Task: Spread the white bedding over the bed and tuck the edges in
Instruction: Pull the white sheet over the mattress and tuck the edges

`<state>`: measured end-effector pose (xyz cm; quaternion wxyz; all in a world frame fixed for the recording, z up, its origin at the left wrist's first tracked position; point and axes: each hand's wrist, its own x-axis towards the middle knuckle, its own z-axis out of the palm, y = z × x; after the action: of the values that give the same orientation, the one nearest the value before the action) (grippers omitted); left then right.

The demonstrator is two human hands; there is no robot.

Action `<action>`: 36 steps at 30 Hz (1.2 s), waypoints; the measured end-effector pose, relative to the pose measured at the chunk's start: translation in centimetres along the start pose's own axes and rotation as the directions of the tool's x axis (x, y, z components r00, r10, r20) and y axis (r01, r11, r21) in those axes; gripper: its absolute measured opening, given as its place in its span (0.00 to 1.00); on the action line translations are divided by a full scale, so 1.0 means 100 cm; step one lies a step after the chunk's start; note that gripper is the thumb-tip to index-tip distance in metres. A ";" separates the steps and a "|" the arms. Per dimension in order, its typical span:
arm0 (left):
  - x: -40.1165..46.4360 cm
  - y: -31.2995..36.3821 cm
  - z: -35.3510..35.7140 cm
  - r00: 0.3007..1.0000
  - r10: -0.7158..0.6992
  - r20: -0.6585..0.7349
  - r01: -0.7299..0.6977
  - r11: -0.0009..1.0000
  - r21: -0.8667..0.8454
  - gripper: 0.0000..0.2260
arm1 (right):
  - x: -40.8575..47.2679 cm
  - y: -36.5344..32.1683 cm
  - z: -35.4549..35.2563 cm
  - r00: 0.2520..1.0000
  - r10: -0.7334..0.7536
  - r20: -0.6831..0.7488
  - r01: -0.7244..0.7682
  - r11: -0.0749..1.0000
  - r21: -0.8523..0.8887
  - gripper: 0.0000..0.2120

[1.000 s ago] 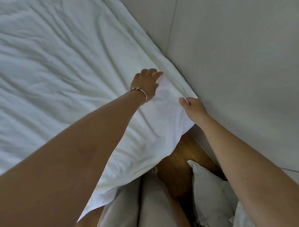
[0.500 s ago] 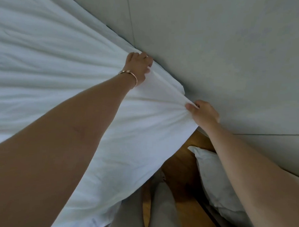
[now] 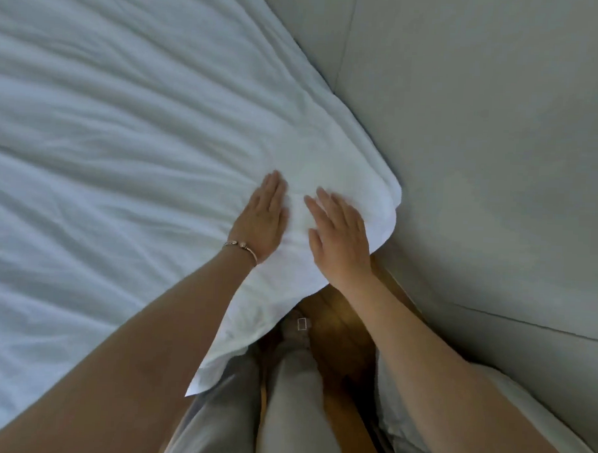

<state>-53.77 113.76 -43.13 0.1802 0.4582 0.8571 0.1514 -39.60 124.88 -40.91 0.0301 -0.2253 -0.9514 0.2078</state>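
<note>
The white bedding corner is bounded by the wall. Left hand and right hand are pressed flat on it, fingers extended, nothing grasped.

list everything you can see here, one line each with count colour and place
white cotton bedding: one, white, spread over the bed, corner by the wall
grey panelled wall: one, pale grey, right of the bed
brown wooden floor: one, brown, between bed and wall
white pillow: at least one, white, on the floor lower right
thin metal bracelet: one, rose gold, on the left wrist
grey trouser legs: two, grey, bottom centre
left hand: one, flat on the bedding near the corner
right hand: one, flat on the bedding beside it
</note>
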 end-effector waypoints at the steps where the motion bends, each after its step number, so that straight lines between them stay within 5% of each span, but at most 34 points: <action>1: -0.021 -0.016 0.000 1.000 0.008 0.022 -0.009 0.999 0.037 0.25 | 0.003 -0.016 0.006 0.995 -0.079 0.055 0.080 0.997 -0.015 0.23; 4: -0.085 -0.053 -0.006 0.998 -0.047 0.042 0.039 0.982 0.186 0.25 | 0.003 -0.054 0.029 0.946 -0.194 0.258 0.207 0.978 -0.024 0.23; 7: -0.151 -0.086 -0.011 0.991 -0.135 0.026 0.122 0.953 0.278 0.26 | -0.014 -0.085 0.052 0.917 -0.140 0.373 0.204 0.969 -0.139 0.26; 15: -0.337 -0.178 -0.018 0.957 -0.285 0.056 0.257 0.920 0.297 0.29 | -0.078 -0.195 0.098 0.889 -0.124 0.441 0.237 0.948 -0.213 0.28; 21: -0.481 -0.234 -0.011 0.977 -0.211 0.019 0.201 0.952 0.231 0.37 | -0.163 -0.301 0.148 0.852 -0.364 0.376 0.431 0.896 -0.108 0.22; 24: -0.546 -0.258 0.001 0.979 -0.205 -0.016 0.202 0.946 0.255 0.43 | -0.204 -0.350 0.178 0.803 -0.447 0.394 0.530 0.838 -0.131 0.31; 27: -0.587 -0.276 0.013 0.977 -0.172 -0.127 0.198 0.953 0.230 0.38 | -0.223 -0.386 0.205 0.797 -0.433 0.421 0.537 0.827 -0.167 0.42; 30: -0.599 -0.286 0.010 0.969 -0.120 -0.216 0.173 0.952 0.251 0.28 | -0.232 -0.408 0.221 0.716 -0.569 0.404 0.659 0.742 -0.123 0.41; 32: -0.591 -0.292 -0.007 0.933 -0.207 -0.296 0.284 0.927 0.246 0.25 | -0.238 -0.421 0.226 0.660 -0.617 0.429 0.714 0.693 -0.100 0.42; 36: -0.582 -0.306 -0.042 0.920 -0.246 -0.304 0.334 0.899 0.282 0.27 | -0.251 -0.447 0.223 0.709 -0.507 0.490 0.635 0.762 -0.130 0.45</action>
<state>-48.09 48.12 -42.48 0.0078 0.3238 0.9454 0.0364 -39.08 69.02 -42.09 -0.1485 0.1330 -0.9757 0.0906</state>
